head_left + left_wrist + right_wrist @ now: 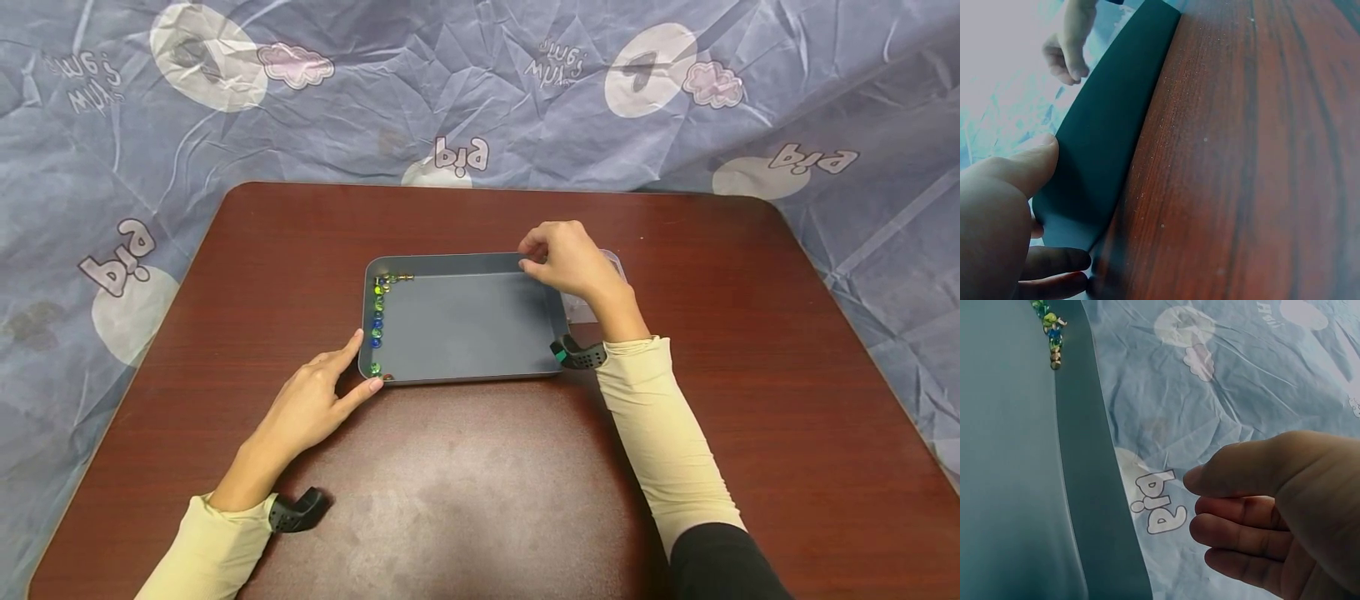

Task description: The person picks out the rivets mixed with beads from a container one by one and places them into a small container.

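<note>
A grey rectangular tray [465,325] lies on the table. Along its left wall runs a row of glass marbles [377,315], blue, green and yellow, with small brass-coloured pieces [405,277] by the far left corner. My left hand [307,402] is at the near left corner, index finger stretched along the left side and thumb at the near rim. In the left wrist view the thumb [1041,156] touches the rim. Over the tray's far right part is my right hand [566,258], fingers loosely bent; the right wrist view shows nothing between thumb and fingers [1241,544].
A clear plastic container [581,310] stands against the tray's right side, partly hidden by the right hand and forearm. The brown table [750,375] has rounded far corners. Behind it hangs a blue-grey printed cloth [510,100].
</note>
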`<state>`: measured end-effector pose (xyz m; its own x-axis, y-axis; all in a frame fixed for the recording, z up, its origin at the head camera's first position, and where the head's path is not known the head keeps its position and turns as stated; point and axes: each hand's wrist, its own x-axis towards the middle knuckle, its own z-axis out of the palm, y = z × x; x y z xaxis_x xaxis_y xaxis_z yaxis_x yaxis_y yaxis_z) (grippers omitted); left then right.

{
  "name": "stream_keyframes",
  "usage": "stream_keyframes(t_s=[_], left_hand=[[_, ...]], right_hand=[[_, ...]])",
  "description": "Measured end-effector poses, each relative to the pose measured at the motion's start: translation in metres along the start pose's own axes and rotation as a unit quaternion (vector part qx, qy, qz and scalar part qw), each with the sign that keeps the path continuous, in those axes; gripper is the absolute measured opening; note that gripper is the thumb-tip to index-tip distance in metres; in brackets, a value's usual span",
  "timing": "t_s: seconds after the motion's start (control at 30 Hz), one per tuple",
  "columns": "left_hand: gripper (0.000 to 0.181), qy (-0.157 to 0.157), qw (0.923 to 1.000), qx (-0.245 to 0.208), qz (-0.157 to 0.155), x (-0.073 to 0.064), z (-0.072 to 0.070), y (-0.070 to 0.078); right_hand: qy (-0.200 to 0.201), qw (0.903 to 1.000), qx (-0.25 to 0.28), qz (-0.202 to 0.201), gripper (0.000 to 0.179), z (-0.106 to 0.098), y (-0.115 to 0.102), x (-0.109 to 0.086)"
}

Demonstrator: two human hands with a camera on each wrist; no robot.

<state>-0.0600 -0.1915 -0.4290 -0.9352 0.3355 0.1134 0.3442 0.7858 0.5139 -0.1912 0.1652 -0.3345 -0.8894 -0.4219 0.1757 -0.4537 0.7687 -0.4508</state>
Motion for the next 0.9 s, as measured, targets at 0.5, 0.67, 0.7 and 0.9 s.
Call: stream_keyframes(t_s=[0.5,0.67,0.7,0.9], left_hand=[[0.075,0.0,1.0,0.0,0.001,0.0,0.0,0.0],[0.075,0.0,1.0,-0.001,-0.001,0.0,0.0,0.0],[0.075,0.0,1.0,0.0,0.0,0.0,0.0,0.0],[0.075,0.002,1.0,0.002,0.002,0.0,0.0,0.0]], right_hand=[[-0.006,0.9998,0.01,-0.016,0.012,0.012,-0.002,0.01],[-0.009,0.9998,0.009,-0.016,0.012,0.015,-0.002,0.013],[-0.009,0.9998,0.01,-0.017,0.012,0.016,-0.002,0.014],[-0.012,0.9996,0.011,-0.023,0.012,0.019,-0.004,0.017]])
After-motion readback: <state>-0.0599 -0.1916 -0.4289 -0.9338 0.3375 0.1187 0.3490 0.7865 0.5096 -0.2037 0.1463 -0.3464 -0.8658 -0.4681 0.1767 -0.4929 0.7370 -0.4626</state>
